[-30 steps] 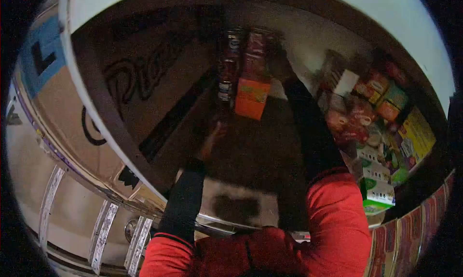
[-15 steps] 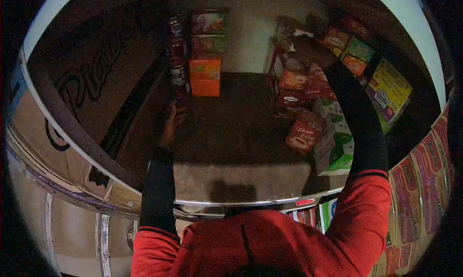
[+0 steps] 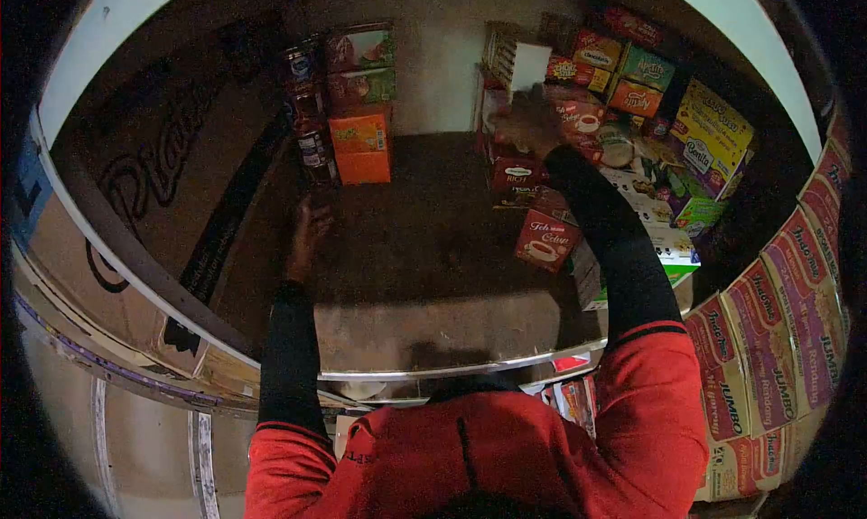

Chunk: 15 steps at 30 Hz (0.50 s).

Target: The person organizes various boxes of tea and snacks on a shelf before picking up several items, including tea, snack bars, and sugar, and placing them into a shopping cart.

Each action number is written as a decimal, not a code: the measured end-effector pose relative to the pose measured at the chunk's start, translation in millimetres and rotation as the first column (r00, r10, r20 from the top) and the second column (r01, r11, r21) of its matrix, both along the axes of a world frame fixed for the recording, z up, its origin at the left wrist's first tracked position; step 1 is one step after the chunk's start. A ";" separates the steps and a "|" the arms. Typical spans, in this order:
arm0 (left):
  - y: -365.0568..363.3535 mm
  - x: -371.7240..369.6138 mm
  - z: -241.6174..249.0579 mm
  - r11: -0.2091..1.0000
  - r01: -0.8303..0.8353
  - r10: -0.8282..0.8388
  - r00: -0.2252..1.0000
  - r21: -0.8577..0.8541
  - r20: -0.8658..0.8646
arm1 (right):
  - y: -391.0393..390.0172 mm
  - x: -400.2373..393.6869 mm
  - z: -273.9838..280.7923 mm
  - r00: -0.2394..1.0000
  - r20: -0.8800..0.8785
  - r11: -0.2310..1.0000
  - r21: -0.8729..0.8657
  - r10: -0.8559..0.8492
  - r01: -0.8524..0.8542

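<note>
My left hand [image 3: 309, 233] rests over the shelf board just in front of the jars, its fingers apart and holding nothing. Nearest to it are a stack of dark jars [image 3: 313, 149] and an orange box [image 3: 361, 144]. My right hand [image 3: 526, 126] reaches over the red tea boxes at the right, close above the dark red box [image 3: 518, 180]. Shadow hides its fingertips, so I cannot tell whether they grip a box. Right behind that hand stands a white panel [image 3: 531, 65]. A red Teh Celup box [image 3: 546, 241] sits in front, beneath my right forearm.
Green and orange boxes [image 3: 635, 97] are stacked at the back right, beside a yellow Bonita box [image 3: 713, 140]. A white and green carton [image 3: 673, 243] lies by my right forearm. Large brown cardboard [image 3: 172, 158] lines the left side. Noodle packs [image 3: 768, 338] hang outside at right.
My right hand has come left and nearer, from the back boxes to over the red tea boxes. The white panel behind it now shows plainly. My left hand stays low, and the view has shifted slightly.
</note>
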<state>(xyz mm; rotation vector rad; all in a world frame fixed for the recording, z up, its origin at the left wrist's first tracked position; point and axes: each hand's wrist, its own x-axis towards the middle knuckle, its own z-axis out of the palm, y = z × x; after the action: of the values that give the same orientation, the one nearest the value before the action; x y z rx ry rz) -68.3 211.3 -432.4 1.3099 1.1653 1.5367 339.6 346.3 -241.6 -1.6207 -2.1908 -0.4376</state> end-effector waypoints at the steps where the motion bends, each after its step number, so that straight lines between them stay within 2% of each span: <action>1: -0.6 -0.6 0.1 1.000 -0.001 0.001 1.000 0.000 0.000 | -1.5 -0.3 5.6 0.993 -0.086 0.997 0.018 0.079 -0.078; 2: -0.3 -1.5 -0.5 1.000 0.002 -0.002 1.000 -0.018 0.018 | -13.3 -4.1 15.1 0.993 -0.086 0.997 0.018 0.080 -0.079; 4: 1.3 -2.1 -4.1 0.999 0.004 -0.002 0.999 -0.036 0.040 | -51.4 -20.3 38.5 0.938 -0.166 0.950 0.120 0.305 -0.288; 5: 2.9 -1.4 -5.9 1.000 -0.008 0.009 0.999 -0.020 0.040 | -69.2 -26.7 48.8 0.938 -0.165 0.950 0.118 0.306 -0.290; 6: 4.7 -1.5 -8.1 1.000 -0.020 0.020 0.999 -0.003 0.038 | -87.0 -33.4 58.1 0.903 -0.064 0.905 0.065 0.424 -0.420; 8: 9.9 -7.7 -15.0 1.000 -0.001 0.001 0.998 0.002 0.059 | -104.3 -50.4 54.9 0.844 0.024 0.845 -0.002 0.535 -0.536; 10: 8.3 -5.3 -10.1 1.000 0.025 -0.026 0.997 0.009 0.076 | -115.3 -69.9 45.6 0.798 -0.047 0.774 -0.217 0.601 -0.595; 11: 2.3 1.8 0.2 1.000 0.020 -0.019 0.998 -0.012 0.060 | -119.5 -79.6 37.6 0.850 -0.107 0.770 -0.377 0.516 -0.515; 13: 2.3 2.8 2.2 0.999 0.019 -0.018 0.999 -0.033 0.041 | -111.6 -98.1 -0.1 0.890 -0.212 0.616 -0.657 0.403 -0.435; 15: 8.0 -4.0 -7.2 1.000 -0.010 0.010 1.000 -0.020 -0.008 | -133.3 -106.7 -10.2 0.885 -0.271 0.480 -0.760 0.378 -0.438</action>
<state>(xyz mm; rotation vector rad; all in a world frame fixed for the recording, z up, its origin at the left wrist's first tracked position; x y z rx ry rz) -72.3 219.3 -439.6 1.3001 1.1909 1.5249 232.9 212.9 -251.8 -1.2895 -2.7974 0.9053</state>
